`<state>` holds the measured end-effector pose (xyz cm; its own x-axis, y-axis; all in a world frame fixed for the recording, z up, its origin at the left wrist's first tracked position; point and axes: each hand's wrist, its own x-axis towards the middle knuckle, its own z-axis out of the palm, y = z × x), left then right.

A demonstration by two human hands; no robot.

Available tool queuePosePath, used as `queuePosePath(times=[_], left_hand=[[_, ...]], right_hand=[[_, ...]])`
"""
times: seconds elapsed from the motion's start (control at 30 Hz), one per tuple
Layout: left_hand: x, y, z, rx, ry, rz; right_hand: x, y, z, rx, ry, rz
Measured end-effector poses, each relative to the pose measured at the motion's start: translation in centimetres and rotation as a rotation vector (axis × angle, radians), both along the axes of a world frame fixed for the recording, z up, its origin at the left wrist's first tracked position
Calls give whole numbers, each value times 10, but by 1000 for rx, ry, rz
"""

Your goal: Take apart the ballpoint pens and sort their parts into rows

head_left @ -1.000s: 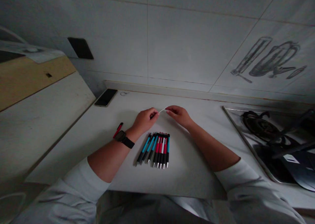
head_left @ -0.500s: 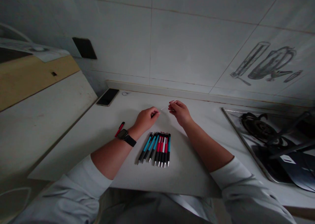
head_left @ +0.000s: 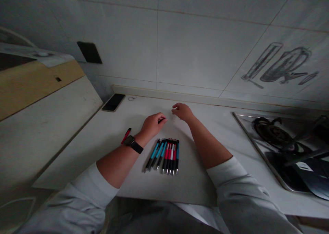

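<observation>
My left hand [head_left: 153, 124] is closed, its thumb and fingers round a short black pen part [head_left: 160, 120] that shows only in part. Just to the right and a little farther off, my right hand [head_left: 183, 112] curls over the counter with fingers bent down. Something small and pale [head_left: 174, 118] shows faintly under its fingertips, too blurred to name. Nearer to me lies a row of click pens [head_left: 167, 156], blue, red and one white, tips towards me. A red and black pen piece [head_left: 126, 136] lies beyond the watch on my left wrist, partly hidden.
On the white counter [head_left: 200, 151], a phone [head_left: 113, 102] lies at the back left beside a small ring-shaped thing [head_left: 132, 98]. A gas stove [head_left: 272, 138] is set in at the right. A tiled wall [head_left: 190, 55] closes the back, a pale cabinet [head_left: 48, 114] the left.
My right hand has moved slightly left and turned downward, closer to the counter. The thin pale strip between the hands no longer shows. My left hand stays almost in place; the pens lie unmoved.
</observation>
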<state>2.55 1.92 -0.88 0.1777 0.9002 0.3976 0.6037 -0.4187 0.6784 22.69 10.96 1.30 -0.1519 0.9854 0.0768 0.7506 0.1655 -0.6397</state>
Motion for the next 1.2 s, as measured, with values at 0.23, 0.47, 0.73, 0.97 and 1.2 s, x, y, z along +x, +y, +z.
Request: queuePosePath(times=[0.23,0.47,0.73,0.97,1.2], left_hand=[[0,2,-4,-42,25,-10],[-5,1,0,8,9,72],[-2,-7,13,14,95,-120],[-3,-9,16,62,62,-148],[-2,-6,10,23,30,-133]], right_hand=[[-20,7,-21,115,-326,-50],[-8,-12,-5,130,-110,63],[-1,-74,-17,-527,739,327],[-1,-82,-22,-658,988,193],[-5,-82,-23,-776,1049,191]])
